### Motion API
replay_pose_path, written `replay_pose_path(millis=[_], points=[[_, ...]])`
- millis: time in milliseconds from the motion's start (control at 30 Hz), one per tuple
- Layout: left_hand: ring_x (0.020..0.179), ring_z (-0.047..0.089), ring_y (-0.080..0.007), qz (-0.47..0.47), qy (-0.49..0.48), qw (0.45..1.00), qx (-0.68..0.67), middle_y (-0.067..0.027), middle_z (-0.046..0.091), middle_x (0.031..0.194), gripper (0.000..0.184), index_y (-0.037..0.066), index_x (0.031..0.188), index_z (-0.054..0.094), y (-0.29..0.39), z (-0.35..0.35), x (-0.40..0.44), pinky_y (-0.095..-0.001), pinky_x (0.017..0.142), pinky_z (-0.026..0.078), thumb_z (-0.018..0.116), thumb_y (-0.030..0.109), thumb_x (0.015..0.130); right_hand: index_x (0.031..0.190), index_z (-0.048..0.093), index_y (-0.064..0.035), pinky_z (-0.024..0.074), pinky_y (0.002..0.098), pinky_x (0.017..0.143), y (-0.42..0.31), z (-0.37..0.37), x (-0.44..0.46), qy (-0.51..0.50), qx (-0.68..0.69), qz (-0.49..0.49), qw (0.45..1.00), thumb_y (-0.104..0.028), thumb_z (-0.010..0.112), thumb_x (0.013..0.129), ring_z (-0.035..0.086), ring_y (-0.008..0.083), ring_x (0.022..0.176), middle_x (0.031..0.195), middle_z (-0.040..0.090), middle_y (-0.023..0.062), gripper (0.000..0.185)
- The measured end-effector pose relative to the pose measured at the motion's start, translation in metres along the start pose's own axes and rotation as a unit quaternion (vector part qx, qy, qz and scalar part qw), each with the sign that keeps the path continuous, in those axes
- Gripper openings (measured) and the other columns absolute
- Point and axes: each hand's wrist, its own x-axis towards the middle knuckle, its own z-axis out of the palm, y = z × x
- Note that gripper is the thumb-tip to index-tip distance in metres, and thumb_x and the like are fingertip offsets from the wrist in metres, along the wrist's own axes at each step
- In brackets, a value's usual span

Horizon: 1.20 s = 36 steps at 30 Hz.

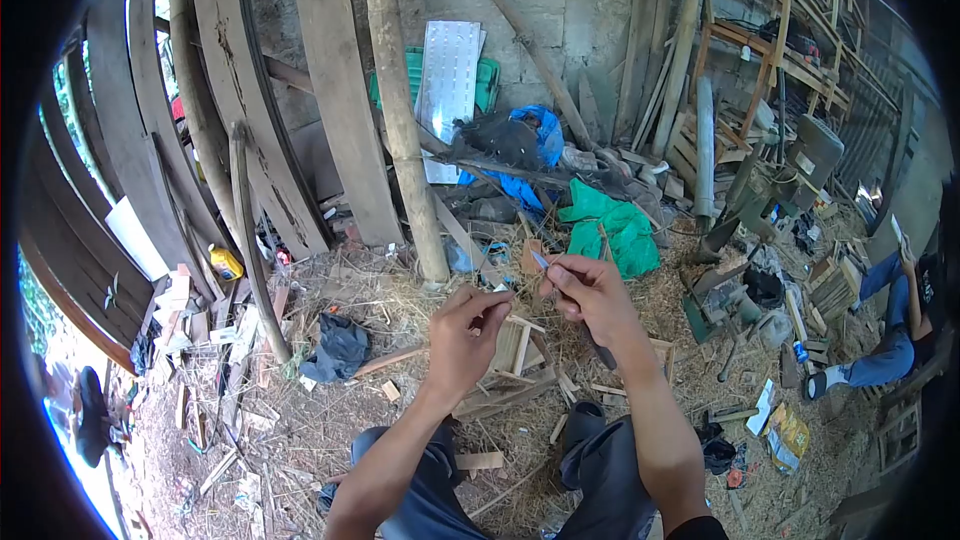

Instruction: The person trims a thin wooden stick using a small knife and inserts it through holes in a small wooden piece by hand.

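My left hand is closed, its thumb and fingertips pinching a small whitish piece too small to name. Just to the right, my right hand is wrapped round a slim knife-like tool. Its pale bluish point sticks out toward the upper left, and a dark handle end shows beneath the palm. The tool's tip and the whitish piece are close but apart. Below and between my hands, a small wooden frame sits on the ground between my legs.
Wood scraps and shavings cover the ground. A black plastic bag lies left, a green plastic sheet ahead. A wooden pole stands before the wall. At far right sits another person, near a metal machine.
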Motion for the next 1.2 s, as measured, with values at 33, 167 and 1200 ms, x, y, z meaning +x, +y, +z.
replay_pose_path(millis=[33, 167, 1200], points=[[0.063, 0.059, -0.0143, -0.015, -0.02, 1.0, -0.019, -0.009, 0.06, 0.079, 0.017, 0.003, 0.096, 0.068, -0.001, -0.001, 0.0, -0.0253, 0.055, 0.046, 0.066, -0.002, 0.08, 0.101, 0.062, 0.004, 0.0297, 0.0187, 0.044, 0.0, -0.002, 0.0, 0.001, -0.017, -0.004, 1.0, -0.012, 0.057, 0.092, 0.039, 0.0045, 0.05, 0.077, 0.062, 0.0052, 0.019], [0.066, 0.059, -0.0129, -0.071, -0.066, 0.991, -0.09, -0.0091, 0.061, 0.079, 0.013, 0.003, 0.096, 0.069, 0.001, -0.003, 0.0, -0.0252, 0.059, 0.046, 0.065, 0.001, 0.083, 0.095, 0.063, 0.0038, 0.0294, 0.0189, 0.043, 0.005, -0.008, 0.004, -0.002, -0.018, -0.011, 1.0, -0.012, 0.057, 0.092, 0.04, 0.0043, 0.049, 0.075, 0.062, 0.0043, 0.017], [0.063, 0.055, -0.0112, -0.035, -0.055, 0.997, -0.041, -0.0064, 0.063, 0.075, 0.011, 0.001, 0.094, 0.067, -0.005, 0.001, -0.004, -0.0247, 0.058, 0.044, 0.063, 0.005, 0.085, 0.092, 0.062, 0.0023, 0.0302, 0.019, 0.042, 0.005, -0.008, 0.004, 0.019, -0.028, 0.037, 0.999, -0.012, 0.057, 0.091, 0.042, 0.0038, 0.05, 0.074, 0.062, 0.0038, 0.015]])
